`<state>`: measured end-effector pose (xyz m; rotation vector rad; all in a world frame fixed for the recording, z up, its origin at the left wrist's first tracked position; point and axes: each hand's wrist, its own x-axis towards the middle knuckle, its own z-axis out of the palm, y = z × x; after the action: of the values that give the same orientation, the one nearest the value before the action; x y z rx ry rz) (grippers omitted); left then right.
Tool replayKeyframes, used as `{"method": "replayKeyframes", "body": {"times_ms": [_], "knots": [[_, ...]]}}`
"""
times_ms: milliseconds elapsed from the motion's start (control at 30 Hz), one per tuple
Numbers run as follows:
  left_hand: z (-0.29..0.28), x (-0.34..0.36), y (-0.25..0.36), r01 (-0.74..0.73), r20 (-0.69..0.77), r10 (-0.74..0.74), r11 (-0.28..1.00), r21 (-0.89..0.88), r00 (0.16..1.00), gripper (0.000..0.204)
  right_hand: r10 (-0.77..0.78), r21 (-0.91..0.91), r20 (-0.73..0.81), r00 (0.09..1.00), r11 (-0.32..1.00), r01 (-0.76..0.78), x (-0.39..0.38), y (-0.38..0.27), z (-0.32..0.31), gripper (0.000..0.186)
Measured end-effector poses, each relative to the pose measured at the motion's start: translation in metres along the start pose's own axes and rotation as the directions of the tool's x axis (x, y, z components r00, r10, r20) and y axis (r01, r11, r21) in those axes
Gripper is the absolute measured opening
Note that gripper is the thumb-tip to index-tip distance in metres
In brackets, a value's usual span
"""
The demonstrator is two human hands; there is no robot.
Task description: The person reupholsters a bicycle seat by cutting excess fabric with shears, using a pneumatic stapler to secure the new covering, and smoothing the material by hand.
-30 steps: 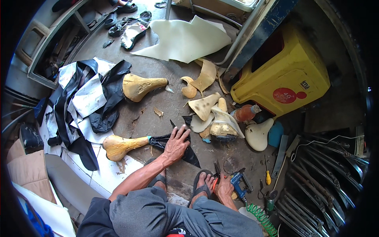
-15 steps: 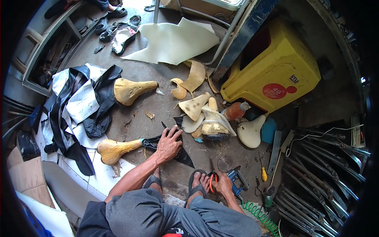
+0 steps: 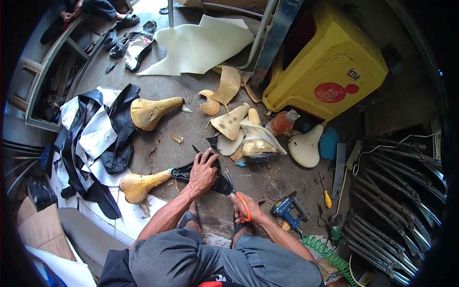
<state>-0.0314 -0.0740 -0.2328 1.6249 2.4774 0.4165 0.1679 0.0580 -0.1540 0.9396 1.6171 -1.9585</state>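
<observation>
My left hand [image 3: 203,172] lies with fingers spread over a black piece of sheet material [image 3: 221,184], pressing it down. This black material reaches the narrow end of a yellow foam bicycle saddle [image 3: 138,186], where a bit of light blue shows. In my right hand [image 3: 251,209] is a pair of scissors [image 3: 246,210] with orange handles, my fingers closed round them. The blades point up and away, beside the right edge of the black piece. Whether they touch it I cannot tell. What lies under my left palm is hidden.
More saddles [image 3: 155,113] and foam scraps [image 3: 228,88] lie ahead. Black and white sheet material [image 3: 98,136] is heaped at left. A blue staple gun [image 3: 287,210] with a green coiled hose, a yellow-handled screwdriver [image 3: 327,198] and metal tubes [image 3: 382,210] are at right, below a yellow stool [image 3: 330,67].
My right hand has brought the scissors up and left, from beside my foot to the black piece. The left hand stays on that piece. The whole view has shifted slightly.
</observation>
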Motion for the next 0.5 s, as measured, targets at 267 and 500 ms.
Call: {"method": "replayKeyframes", "body": {"times_ms": [267, 500], "knots": [[0.0, 0.001, 0.002, -0.001, -0.033, 0.002, 1.0, 0.006, 0.999, 0.018, 0.239, 0.126, 0.079, 0.968, 0.961, -0.248, 0.031, 0.01, 0.019, 0.078], [-0.002, 0.002, 0.001, -0.001, -0.01, 0.0, 1.0, -0.024, 1.0, 0.02, 0.237, 0.186, 0.033, 0.971, 0.953, -0.239, 0.037, 0.009, 0.036, 0.08]]}}
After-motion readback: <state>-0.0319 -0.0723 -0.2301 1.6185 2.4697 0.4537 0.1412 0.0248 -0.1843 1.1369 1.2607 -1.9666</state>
